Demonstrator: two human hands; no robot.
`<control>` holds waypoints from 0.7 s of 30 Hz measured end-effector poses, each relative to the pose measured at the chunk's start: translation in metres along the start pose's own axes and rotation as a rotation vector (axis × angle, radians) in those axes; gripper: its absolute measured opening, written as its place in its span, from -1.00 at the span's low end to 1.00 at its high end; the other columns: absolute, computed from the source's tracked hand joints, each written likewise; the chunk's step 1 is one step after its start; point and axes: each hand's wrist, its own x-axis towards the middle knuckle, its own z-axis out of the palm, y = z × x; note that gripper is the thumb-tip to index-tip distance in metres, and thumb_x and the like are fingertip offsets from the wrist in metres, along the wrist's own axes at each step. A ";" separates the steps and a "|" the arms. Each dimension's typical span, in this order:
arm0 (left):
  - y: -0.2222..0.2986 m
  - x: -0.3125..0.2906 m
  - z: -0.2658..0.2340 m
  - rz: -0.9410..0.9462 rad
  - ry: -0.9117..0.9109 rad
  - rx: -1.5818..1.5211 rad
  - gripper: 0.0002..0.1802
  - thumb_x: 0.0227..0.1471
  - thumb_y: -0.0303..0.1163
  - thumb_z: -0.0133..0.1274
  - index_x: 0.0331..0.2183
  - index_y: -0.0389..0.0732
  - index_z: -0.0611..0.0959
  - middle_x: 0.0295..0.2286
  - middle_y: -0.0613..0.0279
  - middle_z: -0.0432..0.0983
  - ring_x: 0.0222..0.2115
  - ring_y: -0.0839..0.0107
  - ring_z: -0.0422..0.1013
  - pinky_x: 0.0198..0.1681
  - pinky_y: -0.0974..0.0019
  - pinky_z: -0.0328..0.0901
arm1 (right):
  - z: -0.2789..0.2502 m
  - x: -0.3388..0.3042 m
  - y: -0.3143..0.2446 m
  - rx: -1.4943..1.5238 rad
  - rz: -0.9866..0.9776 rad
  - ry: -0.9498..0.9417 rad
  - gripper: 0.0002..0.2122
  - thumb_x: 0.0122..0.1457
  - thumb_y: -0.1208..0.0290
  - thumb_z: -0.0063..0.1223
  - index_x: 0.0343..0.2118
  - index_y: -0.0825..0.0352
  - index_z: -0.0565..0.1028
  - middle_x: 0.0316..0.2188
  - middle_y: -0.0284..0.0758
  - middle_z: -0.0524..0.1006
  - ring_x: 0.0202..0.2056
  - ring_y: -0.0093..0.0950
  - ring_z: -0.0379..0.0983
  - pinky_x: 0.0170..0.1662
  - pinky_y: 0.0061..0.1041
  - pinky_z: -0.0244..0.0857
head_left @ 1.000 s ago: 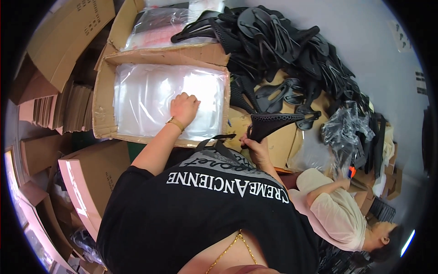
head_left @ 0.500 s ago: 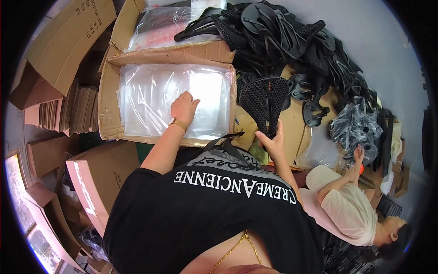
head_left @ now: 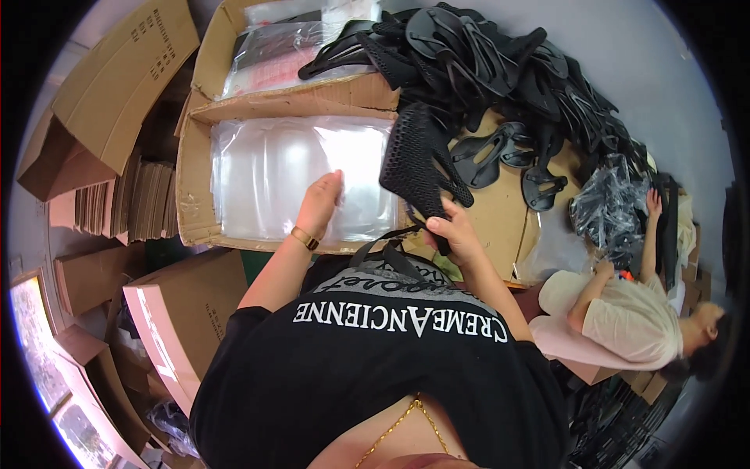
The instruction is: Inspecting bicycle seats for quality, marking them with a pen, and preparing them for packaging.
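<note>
My right hand [head_left: 455,234] is closed around the narrow end of a black bicycle saddle [head_left: 418,160]. The saddle is tilted, with its honeycomb-patterned wide end pointing up and to the left, beside the open cardboard box [head_left: 195,187]. Inside that box lies a stack of clear plastic bags [head_left: 269,180]. Over the right part of the stack is my left hand [head_left: 320,203], its thumb and fingers pressed together. Whether a bag is pinched between those fingertips cannot be made out.
Many black saddles [head_left: 484,55] are heaped behind and to the right. A second box [head_left: 211,62] holding plastic bags stands behind the first. Cardboard cartons [head_left: 180,313] and flattened stacks fill the left. On the right a co-worker [head_left: 625,313] sits by plastic-wrapped items [head_left: 609,211].
The saddle in my right hand has swung left and tilted toward the bag box. My left hand has turned, and its fingers are drawn together. The co-worker's arm has reached farther out.
</note>
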 end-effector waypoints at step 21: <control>0.041 0.014 -0.004 -0.212 -0.469 -0.880 -0.76 0.15 -0.20 -0.13 -0.49 -0.08 0.44 -0.53 0.30 0.39 -0.65 0.58 0.16 -0.63 0.53 0.12 | -0.033 -0.026 -0.005 0.131 0.026 -0.187 -0.49 -0.17 0.35 0.18 -0.12 0.50 0.40 -0.32 -0.24 0.47 -0.33 -0.51 0.45 -0.37 -0.65 0.36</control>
